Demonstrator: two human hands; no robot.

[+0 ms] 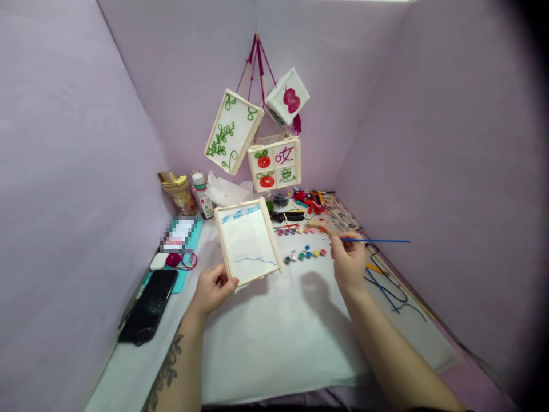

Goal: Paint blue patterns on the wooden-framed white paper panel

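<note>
My left hand (214, 288) grips the lower left corner of a wood-framed white panel (251, 246), tilted up above the table. Blue paint strokes run along the panel's top, and a thin wavy blue line crosses its lower part. In my right hand (349, 262) is a slim blue-handled paintbrush (384, 241), held roughly level, its handle pointing right. The brush tip, on the left, is too small to make out clearly. Between the hands, farther back, small paint pots (309, 255) of several colours stand in rows on the white table covering (266, 343).
Three painted framed boxes, one with green vines (234, 131), hang by purple cords at the back. Pliers (294, 216) and markers crowd the rear. A black phone (150, 306) lies left, near a bottle (202, 195). Cords and another blue stick (384, 292) lie right.
</note>
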